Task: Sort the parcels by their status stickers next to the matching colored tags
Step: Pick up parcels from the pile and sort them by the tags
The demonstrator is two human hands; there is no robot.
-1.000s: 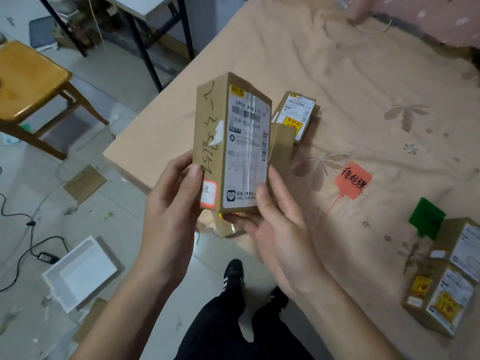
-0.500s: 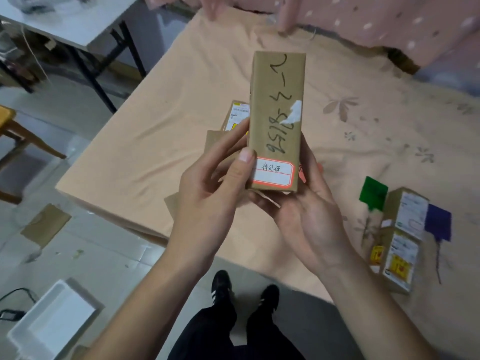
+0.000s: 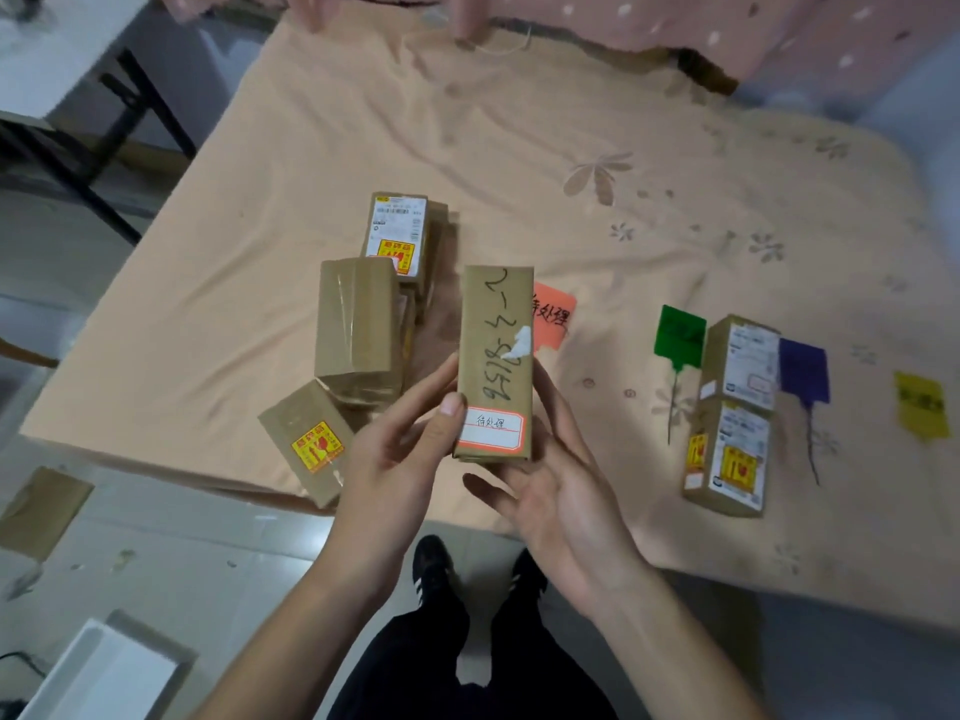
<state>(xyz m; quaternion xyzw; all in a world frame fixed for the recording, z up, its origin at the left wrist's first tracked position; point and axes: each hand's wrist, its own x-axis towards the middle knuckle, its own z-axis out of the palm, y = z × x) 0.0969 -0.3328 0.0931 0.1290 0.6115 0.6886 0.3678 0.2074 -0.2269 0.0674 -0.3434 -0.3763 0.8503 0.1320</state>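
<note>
Both hands grasp one cardboard parcel (image 3: 496, 356) upright above the bed's (image 3: 311, 148) near edge: left hand (image 3: 400, 459) pinching its side, right hand (image 3: 561, 491) cupping beneath. Orange-bordered sticker (image 3: 491, 431) faces up; orange tag (image 3: 553, 317) lies just behind.

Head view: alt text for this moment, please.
Both hands, left hand and right hand, hold a brown parcel with an orange-bordered sticker above a peach cloth. An orange tag lies just behind it; unsorted parcels sit to the left.
</note>
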